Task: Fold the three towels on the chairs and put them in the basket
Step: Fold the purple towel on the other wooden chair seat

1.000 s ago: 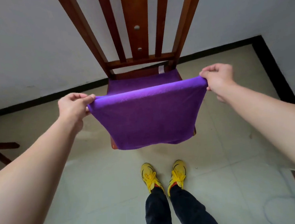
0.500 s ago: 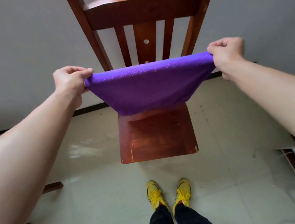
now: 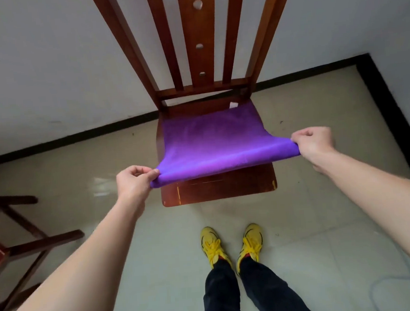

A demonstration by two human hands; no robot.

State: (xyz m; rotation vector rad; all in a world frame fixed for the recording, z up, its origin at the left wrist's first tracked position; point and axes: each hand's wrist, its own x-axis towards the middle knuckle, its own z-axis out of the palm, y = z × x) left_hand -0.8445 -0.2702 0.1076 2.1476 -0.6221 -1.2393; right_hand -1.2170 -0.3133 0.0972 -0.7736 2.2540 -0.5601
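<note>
**Purple towel pinched at both near corners above the chair seat**

The fingers point(image 3: 149, 175) of the left hand point(image 3: 133, 181) curl against the thumb and pinch the near left corner of the purple towel point(image 3: 212, 137). The fingers point(image 3: 298, 137) of the right hand point(image 3: 314, 141) are bunched the same way on the near right corner. The rounded near edge runs taut between them, lifted off the seat and sitting lower on the left. Both pinched corners reach out past the seat's side edges.

The far half of the towel lies on the seat of the wooden chair point(image 3: 217, 191), with its far edge close to the foot of the backrest and a white tag point(image 3: 233, 104) at the far right corner. A bare strip of seat shows under the lifted edge.

Open floor point(image 3: 326, 219) lies on both sides of the seat. A second chair point(image 3: 17, 246) stands at the left, well apart from the left forearm. The yellow shoes point(image 3: 213, 248) stand in front of the seat, clear of its front edge. A black baseboard point(image 3: 389, 113) borders the floor behind and to the right, and a thin cable point(image 3: 374, 291) loops at the lower right.
</note>
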